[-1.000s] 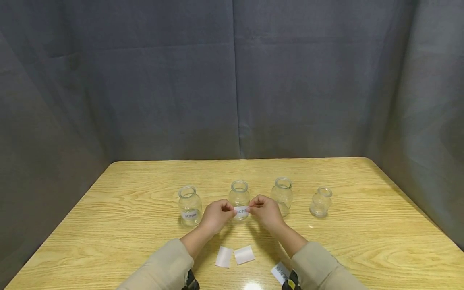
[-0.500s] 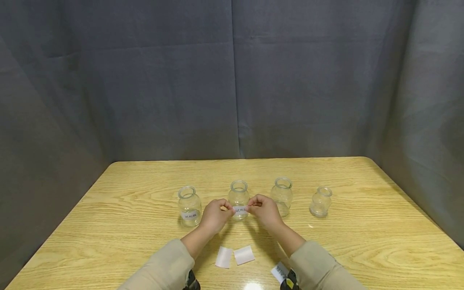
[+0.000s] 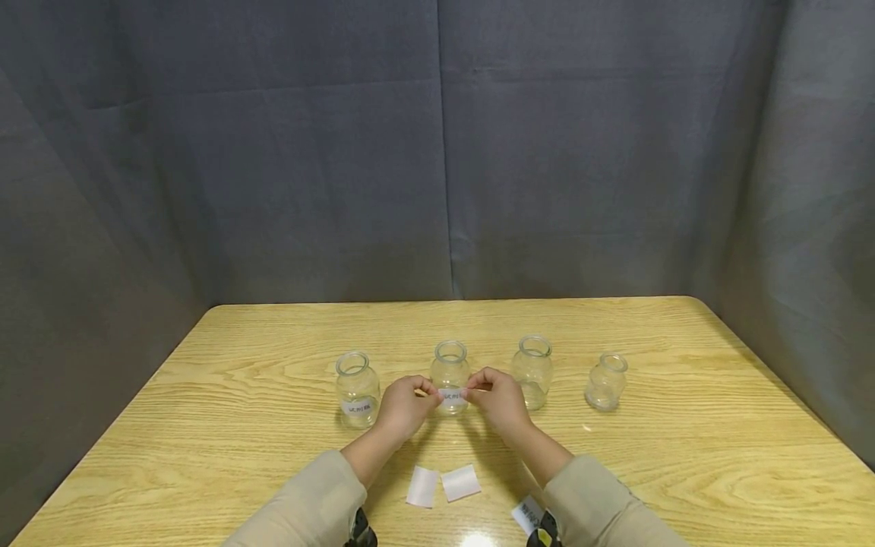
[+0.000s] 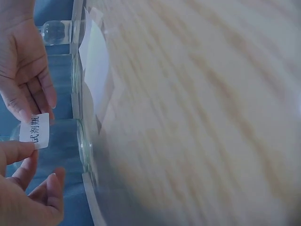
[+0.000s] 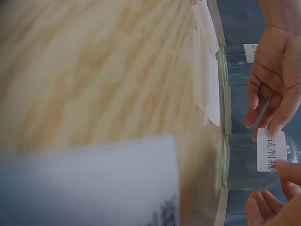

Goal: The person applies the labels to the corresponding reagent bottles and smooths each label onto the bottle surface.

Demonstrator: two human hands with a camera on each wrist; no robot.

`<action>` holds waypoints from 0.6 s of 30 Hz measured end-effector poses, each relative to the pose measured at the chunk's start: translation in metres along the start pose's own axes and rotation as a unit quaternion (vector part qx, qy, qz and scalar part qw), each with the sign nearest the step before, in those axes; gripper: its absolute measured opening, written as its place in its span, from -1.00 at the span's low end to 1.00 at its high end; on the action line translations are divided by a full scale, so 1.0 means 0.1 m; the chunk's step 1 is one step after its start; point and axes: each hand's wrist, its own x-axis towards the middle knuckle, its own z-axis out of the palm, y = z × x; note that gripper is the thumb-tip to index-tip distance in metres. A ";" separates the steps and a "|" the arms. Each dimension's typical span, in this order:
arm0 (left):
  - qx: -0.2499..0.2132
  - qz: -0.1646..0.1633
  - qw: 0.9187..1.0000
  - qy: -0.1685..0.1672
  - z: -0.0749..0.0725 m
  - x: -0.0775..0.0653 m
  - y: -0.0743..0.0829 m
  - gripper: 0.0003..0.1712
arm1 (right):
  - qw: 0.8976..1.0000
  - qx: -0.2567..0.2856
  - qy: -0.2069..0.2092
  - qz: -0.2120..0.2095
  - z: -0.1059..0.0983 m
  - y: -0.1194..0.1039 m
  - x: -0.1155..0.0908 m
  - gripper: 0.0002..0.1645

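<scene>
A small white label with dark printed characters [image 3: 452, 397] spans the front of a round-bellied glass jar [image 3: 450, 369], the second from the left. My left hand [image 3: 402, 408] pinches the label's left end between thumb and index finger. At its right end, my right hand [image 3: 502, 400] pinches it the same way. The left wrist view has the label [image 4: 34, 131] overlapping the jar [image 4: 63, 141], stretched between both sets of fingertips. From the right wrist, the label [image 5: 271, 150] also lies across the jar's wall [image 5: 240, 160].
To the left stands a jar bearing a similar label [image 3: 358, 407]. Two jars without labels, one larger [image 3: 534, 368] and one smaller [image 3: 605, 382], stand to the right. Blank paper pieces [image 3: 423, 486] [image 3: 461, 482] and a printed label [image 3: 527, 515] lie nearer on the wooden table [image 3: 273, 395].
The label and both hands have shifted very slightly left against the jar. Both hands keep their pinch on it; the jars have stayed in place.
</scene>
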 end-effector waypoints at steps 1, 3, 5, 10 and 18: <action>0.000 -0.001 1.000 0.001 0.00 0.00 0.00 -0.90 | 1.000 -0.003 0.000 0.000 0.00 0.00 0.00 -0.90; 0.002 -0.003 1.000 0.003 0.00 0.01 0.00 -0.89 | 1.000 -0.010 0.002 -0.003 0.01 0.00 0.00 -0.90; 0.007 -0.004 1.000 0.009 0.00 0.01 -0.01 -0.89 | 1.000 -0.020 0.006 -0.007 0.01 -0.01 -0.01 -0.91; 0.017 -0.007 1.000 0.016 0.01 0.02 -0.01 -0.89 | 0.999 -0.047 0.012 -0.020 0.01 -0.02 -0.02 -0.91; 0.005 -0.006 1.000 0.015 0.00 0.02 -0.03 -0.89 | 0.996 -0.084 0.010 -0.024 -0.01 -0.04 -0.01 -0.87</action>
